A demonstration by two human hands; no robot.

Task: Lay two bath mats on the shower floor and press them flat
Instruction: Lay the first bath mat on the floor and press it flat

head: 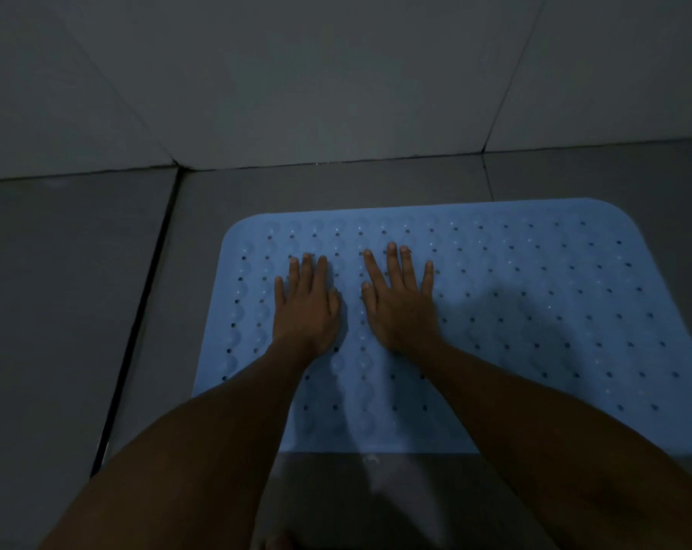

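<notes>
Your left hand (306, 307) and right hand (399, 303), fingers spread flat, press one blue mat (534, 303) (second unseen, presumably still to lay)

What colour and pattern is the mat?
Light blue mat, dotted with rows of small round holes; seen in the head view, the only one.

Head view, downward (close) over floor (78, 311)

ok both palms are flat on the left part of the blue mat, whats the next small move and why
Probably slide both hands rightward: the left hand and right hand press only the left part of the blue mat, and its right part is untouched.
</notes>
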